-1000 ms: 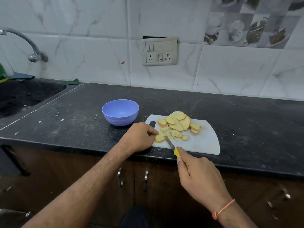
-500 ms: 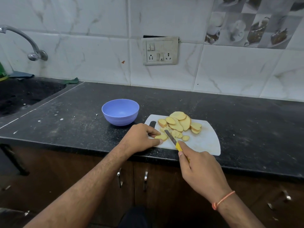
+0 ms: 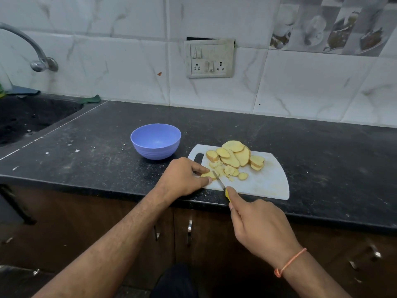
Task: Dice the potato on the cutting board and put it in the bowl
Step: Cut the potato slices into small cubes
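Pinning a potato slice (image 3: 208, 174) to the white cutting board (image 3: 266, 183), the left hand (image 3: 182, 177) has its grip clenched on that slice, thumb and forefinger pinching it at the board's near-left corner. Right hand (image 3: 257, 226) has its grip wrapped round the yellow handle of a small knife (image 3: 220, 182), forefinger stretched along the handle top; blade angles up and left, its tip meeting the held slice just beside the left fingertips. An orange thread band (image 3: 290, 262) circles the right wrist. Small diced bits (image 3: 221, 168) lie on the board just right of the blade. Behind them, a fanned heap of uncut potato slices (image 3: 235, 155) overlaps toward the board's far edge; one lone round slice (image 3: 243, 176) sits apart, nearer. Blue plastic bowl (image 3: 155, 141) stands on the dark speckled worktop (image 3: 96, 151), just left of the board, not touching it; no potato visible inside. Sink basin (image 3: 25, 117) at far left, chrome tap (image 3: 32, 50) above. Switch-and-socket plate (image 3: 210, 58) on the tiled wall behind the board. Brown cabinet doors with metal handles (image 3: 189, 232) below the worktop edge.
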Available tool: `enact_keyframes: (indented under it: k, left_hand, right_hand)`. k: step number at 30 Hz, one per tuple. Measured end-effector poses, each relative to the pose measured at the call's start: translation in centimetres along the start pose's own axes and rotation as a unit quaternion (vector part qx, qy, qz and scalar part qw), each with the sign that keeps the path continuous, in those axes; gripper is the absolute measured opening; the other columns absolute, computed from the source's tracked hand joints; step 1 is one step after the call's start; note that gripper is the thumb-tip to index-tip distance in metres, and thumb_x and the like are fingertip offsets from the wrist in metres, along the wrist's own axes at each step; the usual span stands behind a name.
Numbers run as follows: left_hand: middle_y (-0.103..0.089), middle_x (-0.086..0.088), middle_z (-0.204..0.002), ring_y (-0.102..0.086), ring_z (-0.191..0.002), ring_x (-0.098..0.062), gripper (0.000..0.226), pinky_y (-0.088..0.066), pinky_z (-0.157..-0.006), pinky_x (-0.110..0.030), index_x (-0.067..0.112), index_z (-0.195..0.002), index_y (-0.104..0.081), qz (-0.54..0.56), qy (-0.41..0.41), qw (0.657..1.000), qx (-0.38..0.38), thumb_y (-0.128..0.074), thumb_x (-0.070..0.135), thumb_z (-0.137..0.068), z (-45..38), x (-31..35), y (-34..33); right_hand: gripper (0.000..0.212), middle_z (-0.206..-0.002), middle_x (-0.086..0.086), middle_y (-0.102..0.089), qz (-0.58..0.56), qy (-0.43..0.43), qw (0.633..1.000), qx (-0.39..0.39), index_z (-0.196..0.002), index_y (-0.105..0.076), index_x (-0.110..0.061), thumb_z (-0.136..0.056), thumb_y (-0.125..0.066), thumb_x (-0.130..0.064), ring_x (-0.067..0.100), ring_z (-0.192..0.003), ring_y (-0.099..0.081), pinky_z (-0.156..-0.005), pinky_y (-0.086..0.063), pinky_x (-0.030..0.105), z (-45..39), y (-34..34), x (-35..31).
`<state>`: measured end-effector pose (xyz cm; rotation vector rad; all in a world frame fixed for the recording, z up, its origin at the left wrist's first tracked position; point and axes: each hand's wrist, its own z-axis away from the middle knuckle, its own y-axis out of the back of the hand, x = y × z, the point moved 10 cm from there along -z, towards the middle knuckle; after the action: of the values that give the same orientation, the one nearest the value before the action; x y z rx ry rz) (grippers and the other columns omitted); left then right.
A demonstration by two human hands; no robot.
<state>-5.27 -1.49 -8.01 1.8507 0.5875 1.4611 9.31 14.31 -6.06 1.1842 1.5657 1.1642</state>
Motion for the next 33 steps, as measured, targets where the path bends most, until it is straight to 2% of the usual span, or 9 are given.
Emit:
enact_keyframes:
  k: [3,7,10,13,17,21,25,31,33]
  left_hand:
    - [-0.076,0.019,-0.12,-0.059,-0.09,0.007,0.037,-0.044,-0.092,-0.015,0.034,-0.119,-0.081,0.006,-0.001,1.0,0.001,-0.087,0.046,-0.084,0.0,-0.1,-0.1]
    - [-0.078,0.021,-0.107,-0.062,-0.092,0.01,0.041,-0.047,-0.09,-0.015,0.037,-0.118,-0.081,0.026,-0.002,1.0,-0.002,-0.09,0.048,-0.079,-0.1,-0.8,0.1]
    - [-0.077,0.023,-0.094,-0.065,-0.093,0.01,0.048,-0.046,-0.085,-0.014,0.036,-0.121,-0.08,0.054,-0.007,0.999,-0.001,-0.093,0.044,-0.076,-0.2,-1.1,0.2]
    - [-0.077,0.023,-0.092,-0.062,-0.077,0.015,0.047,-0.044,-0.078,-0.017,0.035,-0.122,-0.079,0.068,-0.012,0.998,0.0,-0.092,0.038,-0.076,-0.2,-1.1,0.2]
    - [-0.077,0.025,-0.089,-0.062,-0.082,0.015,0.046,-0.042,-0.078,-0.015,0.035,-0.121,-0.08,0.079,-0.009,0.997,0.003,-0.093,0.034,-0.077,-0.3,-1.5,0.2]
    - [-0.078,0.022,-0.088,-0.058,-0.069,0.016,0.043,-0.041,-0.073,-0.015,0.033,-0.117,-0.081,0.098,-0.012,0.995,0.011,-0.095,0.032,-0.075,-0.2,-1.6,0.2]
    - [-0.078,0.023,-0.087,-0.06,-0.071,0.016,0.041,-0.041,-0.073,-0.012,0.033,-0.113,-0.082,0.096,-0.003,0.995,0.022,-0.095,0.034,-0.074,-0.1,-1.6,0.3]
    - [-0.078,0.022,-0.087,-0.062,-0.075,0.014,0.04,-0.042,-0.076,-0.014,0.033,-0.111,-0.083,0.107,0.006,0.994,0.021,-0.096,0.036,-0.074,0.2,-1.6,0.3]
    - [-0.078,0.022,-0.088,-0.063,-0.075,0.013,0.041,-0.043,-0.076,-0.013,0.032,-0.113,-0.082,0.113,0.01,0.994,0.014,-0.096,0.035,-0.074,0.3,-1.6,0.4]
  right_hand:
    - [0.054,-0.06,-0.008,-0.048,0.003,0.006,1.0,0.011,-0.161,-0.023,-0.037,-0.108,-0.027,-0.045,0.012,-0.054,-0.049,-0.049,-0.037,0.033,1.7,0.6,0.6]
    - [0.052,-0.057,-0.009,-0.052,-0.021,0.003,1.0,0.019,-0.158,-0.031,-0.038,-0.107,-0.03,-0.046,0.012,-0.05,-0.052,-0.048,-0.047,0.033,2.1,1.2,1.1]
    - [0.052,-0.055,-0.01,-0.051,-0.047,-0.004,0.998,0.036,-0.158,-0.036,-0.035,-0.107,-0.033,-0.045,0.011,-0.047,-0.05,-0.043,-0.04,0.029,1.5,1.4,1.1]
    - [0.052,-0.062,-0.01,-0.054,-0.062,-0.007,0.997,0.043,-0.159,-0.034,-0.035,-0.108,-0.031,-0.045,0.011,-0.054,-0.052,-0.047,-0.041,0.03,0.2,1.5,0.5]
    - [0.05,-0.068,-0.011,-0.053,-0.046,-0.009,0.999,0.022,-0.158,-0.032,-0.035,-0.109,-0.029,-0.044,0.01,-0.061,-0.053,-0.052,-0.045,0.03,-1.6,0.7,-0.4]
    - [0.05,-0.073,-0.009,-0.056,-0.014,-0.002,1.0,0.007,-0.158,-0.028,-0.032,-0.109,-0.028,-0.043,0.01,-0.065,-0.055,-0.057,-0.05,0.033,-2.2,-0.2,-1.2]
    - [0.052,-0.069,-0.008,-0.055,0.003,0.004,1.0,0.001,-0.16,-0.025,-0.032,-0.109,-0.028,-0.042,0.013,-0.062,-0.055,-0.06,-0.054,0.039,-1.1,-0.6,-0.8]
    - [0.05,-0.057,-0.011,-0.048,-0.005,0.013,1.0,0.019,-0.156,-0.037,-0.03,-0.107,-0.032,-0.04,0.009,-0.049,-0.046,-0.045,-0.032,0.03,2.0,0.6,-0.4]
    - [0.049,-0.055,-0.011,-0.046,-0.011,0.009,1.0,0.027,-0.154,-0.042,-0.029,-0.107,-0.036,-0.039,0.009,-0.046,-0.044,-0.042,-0.03,0.029,2.1,1.1,-0.2]
